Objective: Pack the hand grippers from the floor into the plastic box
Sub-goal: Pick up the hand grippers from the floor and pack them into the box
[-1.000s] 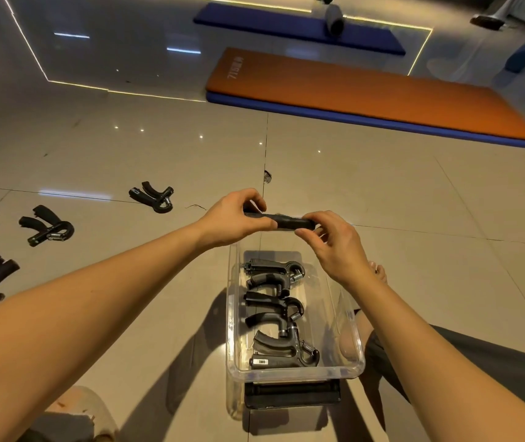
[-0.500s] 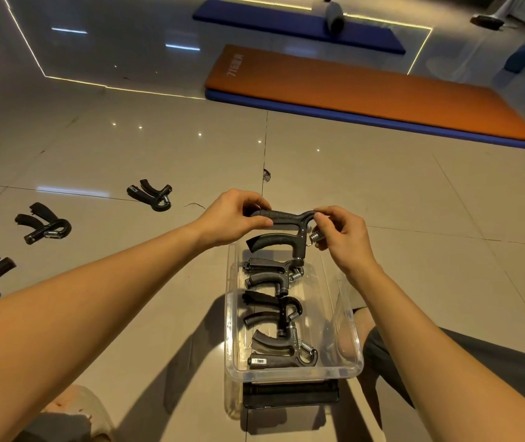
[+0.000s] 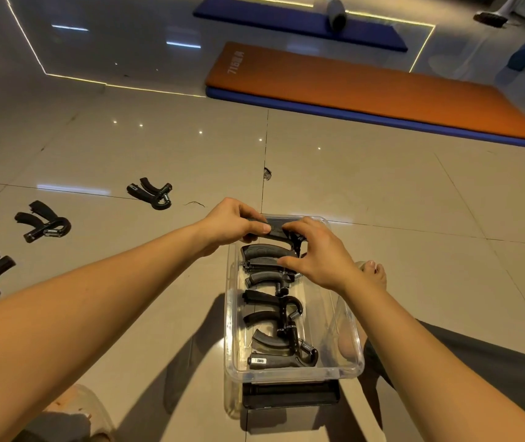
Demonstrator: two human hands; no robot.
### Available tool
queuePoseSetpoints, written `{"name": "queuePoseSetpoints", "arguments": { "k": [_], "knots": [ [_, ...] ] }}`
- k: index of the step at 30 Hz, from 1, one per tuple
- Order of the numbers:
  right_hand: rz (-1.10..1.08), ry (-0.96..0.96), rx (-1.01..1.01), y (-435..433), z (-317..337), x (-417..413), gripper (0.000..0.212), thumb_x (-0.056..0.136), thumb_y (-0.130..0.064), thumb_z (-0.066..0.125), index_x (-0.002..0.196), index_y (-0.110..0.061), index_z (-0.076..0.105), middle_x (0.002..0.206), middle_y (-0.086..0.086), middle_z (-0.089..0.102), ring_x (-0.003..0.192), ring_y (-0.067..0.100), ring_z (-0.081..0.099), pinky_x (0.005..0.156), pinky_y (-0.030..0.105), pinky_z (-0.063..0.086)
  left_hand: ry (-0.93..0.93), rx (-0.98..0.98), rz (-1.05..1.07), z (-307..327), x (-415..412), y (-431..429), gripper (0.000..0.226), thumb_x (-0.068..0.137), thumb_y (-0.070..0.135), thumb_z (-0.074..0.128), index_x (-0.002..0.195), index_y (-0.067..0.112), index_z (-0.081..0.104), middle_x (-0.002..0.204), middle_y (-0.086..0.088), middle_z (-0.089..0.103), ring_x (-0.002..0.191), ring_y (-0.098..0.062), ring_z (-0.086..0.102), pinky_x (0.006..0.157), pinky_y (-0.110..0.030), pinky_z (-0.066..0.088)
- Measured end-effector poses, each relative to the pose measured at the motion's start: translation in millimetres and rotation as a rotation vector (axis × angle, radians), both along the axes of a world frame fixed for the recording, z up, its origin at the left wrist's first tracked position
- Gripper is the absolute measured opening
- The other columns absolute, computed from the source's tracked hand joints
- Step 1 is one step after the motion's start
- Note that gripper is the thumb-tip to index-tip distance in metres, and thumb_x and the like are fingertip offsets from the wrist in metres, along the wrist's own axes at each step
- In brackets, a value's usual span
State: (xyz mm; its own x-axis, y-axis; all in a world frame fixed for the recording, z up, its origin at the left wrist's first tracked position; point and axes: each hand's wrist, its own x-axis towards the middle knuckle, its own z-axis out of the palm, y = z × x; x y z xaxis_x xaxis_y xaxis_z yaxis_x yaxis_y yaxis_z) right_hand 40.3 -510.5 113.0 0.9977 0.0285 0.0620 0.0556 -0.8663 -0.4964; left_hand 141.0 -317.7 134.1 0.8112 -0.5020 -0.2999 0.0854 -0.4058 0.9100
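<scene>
Since before: both hands had dropped, and the gripper (image 3: 275, 232) they carried had come from above the rim down into the far end of the box (image 3: 293, 373).
Left hand (image 3: 232, 224): fingers pinched on the upper handle's left end.
Right hand (image 3: 315, 250): curled over the gripper's spring end; its fingers hid the contact, so I could not tell whether it was gripping or only steadying.
Gripper: half inside the box, just above the packed row (image 3: 270, 307).
Doing it well: I judged it should go down flat, handles pointing left like the others, nested tight behind the last one, and be let go only once it sat.
In the way: the row filled most of the box, leaving little space at the far end.
Around: more loose grippers (image 3: 151, 193) lay on the floor (image 3: 382, 202) to the left, well apart from the box; an orange mat (image 3: 366, 90) lay beyond.
</scene>
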Motion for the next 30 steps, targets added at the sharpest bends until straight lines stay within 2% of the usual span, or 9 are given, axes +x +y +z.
{"name": "queuePoseSetpoints", "arguments": {
  "k": [7, 10, 12, 14, 17, 19, 22, 25, 30],
  "knots": [
    [0.030, -0.004, -0.069, 1, -16, -2, 0.056, 0.079, -0.045, 0.077, 0.128, -0.027, 0.057, 0.113, -0.010, 0.061, 0.104, 0.012, 0.054, 0.088, 0.035, 0.050, -0.031, 0.022, -0.071, -20, -2, 5, 0.018, 0.089, 0.018, 0.077, 0.105, 0.009, 0.077, 0.094, -0.008, 0.075, 0.081, -0.015, 0.068, 0.071, -0.024, 0.055],
    [0.031, 0.020, -0.075, -2, -27, -3, 0.052, 0.078, -0.045, 0.076, 0.124, -0.028, 0.059, 0.111, -0.012, 0.061, 0.102, 0.011, 0.054, 0.087, 0.035, 0.050, -0.327, 0.200, -0.168, -31, 0, 12, 0.025, 0.092, 0.036, 0.072, 0.107, 0.016, 0.076, 0.098, 0.003, 0.073, 0.091, -0.011, 0.067, 0.081, -0.031, 0.056],
    [0.014, 0.054, -0.075, -5, -37, -4, 0.051, 0.078, -0.045, 0.076, 0.123, -0.028, 0.059, 0.110, -0.013, 0.061, 0.101, 0.011, 0.054, 0.086, 0.035, 0.049, -0.548, 0.388, -0.200, -37, 4, 21, 0.039, 0.092, 0.048, 0.066, 0.121, 0.022, 0.070, 0.114, 0.007, 0.067, 0.108, -0.012, 0.060, 0.091, -0.034, 0.051],
    [0.007, 0.100, -0.079, -7, -49, -6, 0.050, 0.079, -0.043, 0.076, 0.124, -0.028, 0.059, 0.111, -0.012, 0.062, 0.102, 0.011, 0.054, 0.084, 0.032, 0.047, -0.684, 0.581, -0.298, -43, 9, 31, 0.058, 0.091, 0.056, 0.064, 0.138, 0.023, 0.058, 0.140, 0.003, 0.058, 0.129, -0.017, 0.050, 0.106, -0.040, 0.043],
    [0.004, 0.167, -0.098, -4, -69, -4, 0.048, 0.079, -0.043, 0.077, 0.121, -0.028, 0.060, 0.112, -0.011, 0.063, 0.105, 0.013, 0.056, 0.083, 0.032, 0.047, -0.677, 0.760, -0.512, -49, 10, 42, 0.085, 0.087, 0.063, 0.065, 0.156, 0.021, 0.037, 0.165, 0.001, 0.029, 0.151, -0.020, 0.027, 0.122, -0.043, 0.025],
    [0.007, 0.219, -0.127, 1, -83, -1, 0.049, 0.079, -0.044, 0.077, 0.122, -0.028, 0.060, 0.114, -0.009, 0.063, 0.107, 0.015, 0.057, 0.085, 0.035, 0.049, -0.642, 0.751, -0.563, -53, 11, 47, 0.104, 0.081, 0.068, 0.068, 0.161, 0.019, 0.024, 0.169, 0.001, 0.014, 0.155, -0.019, 0.016, 0.124, -0.039, 0.017],
    [0.013, 0.290, -0.155, 9, -105, 2, 0.055, 0.077, -0.045, 0.078, 0.125, -0.027, 0.060, 0.119, -0.006, 0.064, 0.110, 0.020, 0.058, 0.085, 0.038, 0.052, -0.613, 0.739, -0.584, -61, 12, 52, 0.126, 0.070, 0.080, 0.069, 0.163, 0.017, 0.011, 0.171, 0.000, 0.004, 0.156, -0.017, 0.007, 0.125, -0.034, 0.008],
    [0.029, 0.330, -0.176, 12, -124, 1, 0.055, 0.076, -0.044, 0.079, 0.125, -0.026, 0.059, 0.119, -0.006, 0.062, 0.108, 0.019, 0.059, 0.086, 0.036, 0.053, -0.606, 0.727, -0.589, -66, 11, 53, 0.131, 0.067, 0.083, 0.067, 0.163, 0.016, 0.007, 0.171, 0.000, -0.002, 0.157, -0.017, 0.002, 0.125, -0.035, 0.005],
    [0.012, 0.378, -0.196, 9, -148, -9, 0.065, 0.078, -0.044, 0.079, 0.133, -0.022, 0.054, 0.125, -0.002, 0.047, 0.111, 0.020, 0.054, 0.090, 0.037, 0.053, -0.582, 0.685, -0.575, -65, 11, 53, 0.132, 0.067, 0.081, 0.070, 0.163, 0.016, 0.007, 0.171, 0.001, -0.002, 0.157, -0.016, 0.002, 0.124, -0.032, 0.003]
  ]
}}
